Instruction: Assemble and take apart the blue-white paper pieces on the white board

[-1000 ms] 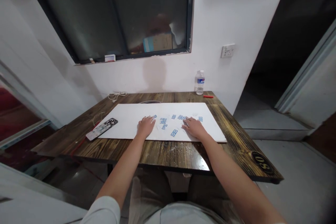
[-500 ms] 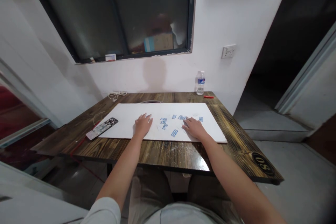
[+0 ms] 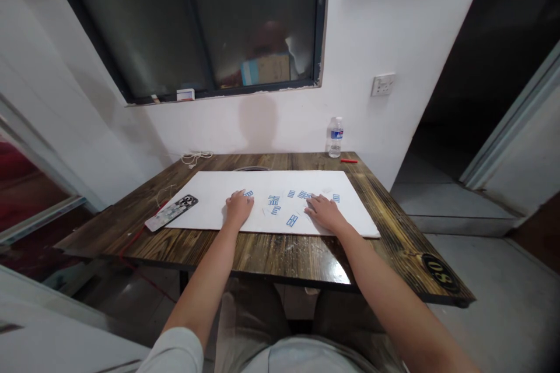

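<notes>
On a white board (image 3: 219,218) lie several small flat pieces with blue line patterns, among them one tilted piece (image 3: 292,220) near the front and a cluster (image 3: 273,201) in the middle. My left hand (image 3: 240,210) rests on the left half of the board, its fingers drawn in. A small blue-marked piece (image 3: 249,193) shows between its index finger and thumb, which appear closed on it. My right hand (image 3: 326,214) lies palm down on the right half with fingers spread. Its fingertips are close beside blue-marked pieces (image 3: 302,194); whether they touch is hard to tell.
The board lies on a dark wooden table (image 3: 280,256). A phone (image 3: 172,213) overlaps its left edge. A white cable (image 3: 196,157) is at the back left; a water bottle (image 3: 336,137) and a red pen (image 3: 349,161) stand and lie at the back right, near the wall.
The fingers of my left hand have drawn in, and a blue-marked piece now shows at its fingertips. My right hand stays in place. The view has shifted slightly.
</notes>
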Demonstrator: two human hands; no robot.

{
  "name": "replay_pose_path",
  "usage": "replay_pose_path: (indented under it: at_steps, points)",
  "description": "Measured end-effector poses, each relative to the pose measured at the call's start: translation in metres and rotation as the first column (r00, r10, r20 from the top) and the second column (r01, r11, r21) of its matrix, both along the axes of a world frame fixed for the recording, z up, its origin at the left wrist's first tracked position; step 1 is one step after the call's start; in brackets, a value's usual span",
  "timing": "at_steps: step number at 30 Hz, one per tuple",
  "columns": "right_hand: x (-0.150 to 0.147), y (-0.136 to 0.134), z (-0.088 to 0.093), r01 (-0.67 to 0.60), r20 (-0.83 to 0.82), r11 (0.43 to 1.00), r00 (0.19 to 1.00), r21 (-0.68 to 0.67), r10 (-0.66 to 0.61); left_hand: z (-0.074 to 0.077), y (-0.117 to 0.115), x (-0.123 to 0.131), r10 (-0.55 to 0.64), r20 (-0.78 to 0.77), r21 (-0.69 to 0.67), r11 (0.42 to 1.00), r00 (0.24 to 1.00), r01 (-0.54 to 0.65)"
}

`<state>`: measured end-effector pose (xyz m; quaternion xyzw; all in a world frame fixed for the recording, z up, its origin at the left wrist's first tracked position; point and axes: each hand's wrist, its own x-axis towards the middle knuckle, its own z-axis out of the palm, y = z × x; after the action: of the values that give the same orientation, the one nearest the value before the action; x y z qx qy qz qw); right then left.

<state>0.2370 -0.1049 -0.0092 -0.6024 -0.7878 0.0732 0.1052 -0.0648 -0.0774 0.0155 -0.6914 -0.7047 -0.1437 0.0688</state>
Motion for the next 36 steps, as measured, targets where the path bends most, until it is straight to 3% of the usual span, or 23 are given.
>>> replay_pose_path:
  at_steps: [5,9,17,20,25,31,36]
  points:
    - [0.000,0.000,0.000,0.000,-0.011,1.000,1.000,-0.004,0.000,0.000,-0.001,0.003,-0.051,0.029,0.027,0.998,0.998,0.050]
    - [0.000,-0.001,0.000,-0.006,0.000,1.000,1.000,-0.008,0.006,0.000,-0.001,0.001,-0.065,0.044,-0.034,0.997,0.997,0.066]
    - [0.000,-0.001,0.000,0.003,-0.017,1.000,1.000,-0.009,-0.003,-0.001,0.002,0.002,-0.375,0.105,-0.091,0.919,0.921,0.384]
    - [0.000,0.000,-0.002,0.005,-0.013,1.000,1.000,-0.011,-0.005,0.000,0.001,0.004,-0.426,0.151,-0.077,0.894,0.892,0.441]
    - [0.000,0.001,-0.003,0.001,-0.005,1.000,1.000,-0.009,-0.001,0.003,0.000,0.004,-0.427,0.144,-0.057,0.897,0.893,0.438]
    - [-0.001,-0.001,-0.002,0.011,-0.006,1.000,1.000,-0.018,-0.011,-0.003,0.004,-0.001,-0.353,0.113,-0.030,0.933,0.929,0.358]
    - [-0.001,0.000,-0.003,0.008,0.007,1.000,1.000,-0.017,-0.008,-0.008,0.008,-0.004,-0.425,0.132,0.001,0.904,0.896,0.428]
